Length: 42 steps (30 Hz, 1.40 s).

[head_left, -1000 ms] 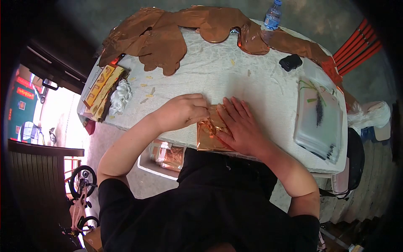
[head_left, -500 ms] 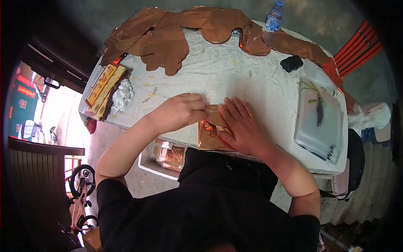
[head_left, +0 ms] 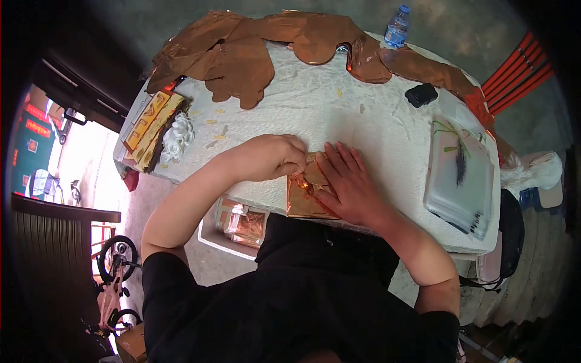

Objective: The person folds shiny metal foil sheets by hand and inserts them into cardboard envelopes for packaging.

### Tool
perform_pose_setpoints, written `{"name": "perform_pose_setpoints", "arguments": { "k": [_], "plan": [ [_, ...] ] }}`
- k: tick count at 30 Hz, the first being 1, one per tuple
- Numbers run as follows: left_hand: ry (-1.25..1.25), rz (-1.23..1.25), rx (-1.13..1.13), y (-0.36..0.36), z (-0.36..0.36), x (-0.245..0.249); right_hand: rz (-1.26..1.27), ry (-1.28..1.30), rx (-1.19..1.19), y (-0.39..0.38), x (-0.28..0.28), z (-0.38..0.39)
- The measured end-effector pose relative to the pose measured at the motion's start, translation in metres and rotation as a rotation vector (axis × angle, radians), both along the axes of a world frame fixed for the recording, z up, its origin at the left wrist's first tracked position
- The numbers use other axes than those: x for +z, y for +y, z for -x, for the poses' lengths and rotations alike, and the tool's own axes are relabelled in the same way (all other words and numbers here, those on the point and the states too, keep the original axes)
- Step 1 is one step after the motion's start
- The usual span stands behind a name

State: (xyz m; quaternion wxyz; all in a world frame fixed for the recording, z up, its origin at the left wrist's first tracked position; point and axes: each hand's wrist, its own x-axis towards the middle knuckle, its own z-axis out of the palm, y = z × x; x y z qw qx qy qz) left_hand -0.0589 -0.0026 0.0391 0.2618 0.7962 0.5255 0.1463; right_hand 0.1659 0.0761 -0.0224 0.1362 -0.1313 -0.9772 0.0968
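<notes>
A shiny copper-coloured foil piece (head_left: 302,202) lies at the near edge of the white-covered table (head_left: 315,115). My right hand (head_left: 351,184) rests on its right side, palm down, with the fingers stretched out. At the foil's upper left, my left hand (head_left: 283,158) has its fingers pinched together on the crumpled foil. The exact spot under the fingertips is partly hidden.
Large brown foil shapes (head_left: 242,66) line the far edge, near a water bottle (head_left: 397,27). A black object (head_left: 420,94) and clear plastic sleeves (head_left: 458,181) lie right. Left are yellow boxes (head_left: 148,130) and white flowers (head_left: 177,138). A white bin (head_left: 227,243) stands below.
My left hand has shifted slightly right and down over the foil, its fingers more tightly bent. My right hand has stayed nearly in place.
</notes>
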Motion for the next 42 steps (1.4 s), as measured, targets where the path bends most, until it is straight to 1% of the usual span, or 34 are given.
{"name": "perform_pose_setpoints", "arguments": {
  "k": [6,10,13,15,16,18,19,21,22,24,31,34,36,37,39,40,42],
  "plan": [
    [-0.003,0.128,-0.036,0.011,0.001,0.007,-0.001,0.003,0.004,0.000,0.001,0.001],
    [0.011,0.089,-0.040,0.012,0.000,0.011,0.017,0.017,0.005,0.000,0.003,0.001],
    [0.005,0.037,-0.008,0.006,-0.001,0.009,0.014,0.020,0.004,0.000,0.002,0.000],
    [0.024,-0.126,-0.008,-0.001,0.000,0.001,0.009,0.011,0.006,0.000,0.002,0.000],
    [0.024,-0.125,-0.011,-0.004,0.001,-0.001,0.004,0.003,0.009,0.000,0.002,0.000],
    [0.132,-0.316,-0.092,-0.010,0.003,-0.005,0.002,0.010,0.002,0.000,0.001,0.000],
    [0.131,-0.314,-0.093,-0.013,0.002,-0.007,0.000,0.016,-0.001,-0.001,0.001,0.000],
    [0.205,-0.410,-0.097,-0.019,0.001,-0.009,-0.012,0.010,-0.003,-0.001,0.000,0.000],
    [0.205,-0.410,-0.095,-0.021,0.003,-0.010,-0.024,0.004,-0.006,-0.001,0.000,0.000],
    [0.326,-0.525,-0.161,-0.022,0.006,-0.011,-0.024,0.000,-0.009,-0.001,0.001,0.000],
    [0.342,-0.608,-0.192,-0.022,0.006,-0.017,-0.031,0.015,-0.007,0.000,-0.003,0.000],
    [0.352,-0.583,-0.124,-0.020,0.004,-0.021,-0.036,0.000,-0.015,-0.001,-0.003,0.001],
    [0.208,-0.552,-0.055,-0.017,0.004,-0.025,-0.034,0.012,-0.011,0.000,-0.004,0.001],
    [0.206,-0.552,-0.054,-0.017,0.005,-0.023,-0.031,0.024,-0.010,0.000,-0.005,0.001],
    [-0.086,-0.296,0.053,-0.020,0.010,-0.016,-0.034,0.025,-0.004,0.001,-0.004,0.001],
    [-0.085,-0.297,0.055,-0.021,0.013,-0.016,-0.035,0.027,0.001,0.000,-0.003,0.000],
    [-0.221,-0.160,0.105,-0.023,0.020,-0.015,-0.044,0.034,0.006,0.001,-0.002,0.001]
  ]
}}
